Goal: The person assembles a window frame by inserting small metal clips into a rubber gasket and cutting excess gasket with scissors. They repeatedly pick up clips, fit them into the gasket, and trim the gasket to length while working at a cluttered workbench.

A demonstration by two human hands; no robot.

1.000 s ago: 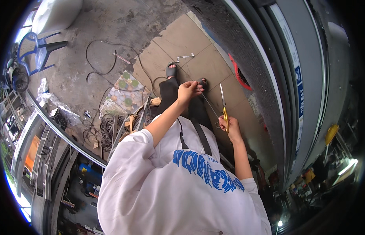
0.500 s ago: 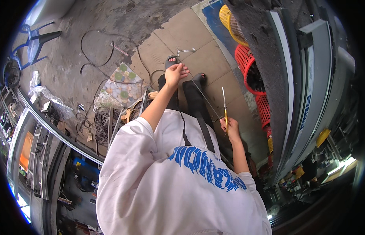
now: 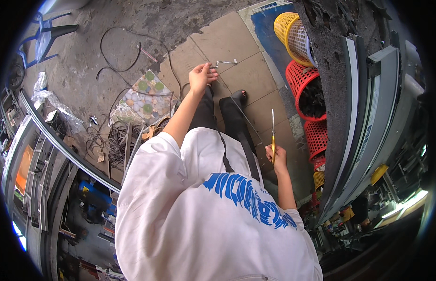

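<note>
My left hand (image 3: pixel 202 78) is raised over my left foot, thumb and fingers closed in a pinch at the upper end of a thin grey strip (image 3: pixel 244 114). The strip runs taut and slanting down to my right hand (image 3: pixel 277 158). That hand is wrapped round slim scissors (image 3: pixel 273 140) with yellow handles, seen nearly edge-on, their silver blades pointing away from me. Whether the right fingers also pinch the strip's lower end is too small to tell. Just past my left fingertips shows a small bent silvery piece (image 3: pixel 226 62).
Red mesh baskets (image 3: pixel 302 89) and a yellow basket (image 3: pixel 288 37) line the right, beside long metal profiles (image 3: pixel 363 122). Left lie a black cord (image 3: pixel 102 51), a tangled pile of strips (image 3: pixel 118 140), a patterned tile (image 3: pixel 145 96) and a metal rail (image 3: pixel 68 152). A blue chair (image 3: pixel 42 42) stands far left.
My left hand has moved away from me and slightly left, its fingers loosening a little. My right hand has shifted slightly right and nearer with the scissors. The view has turned somewhat.
</note>
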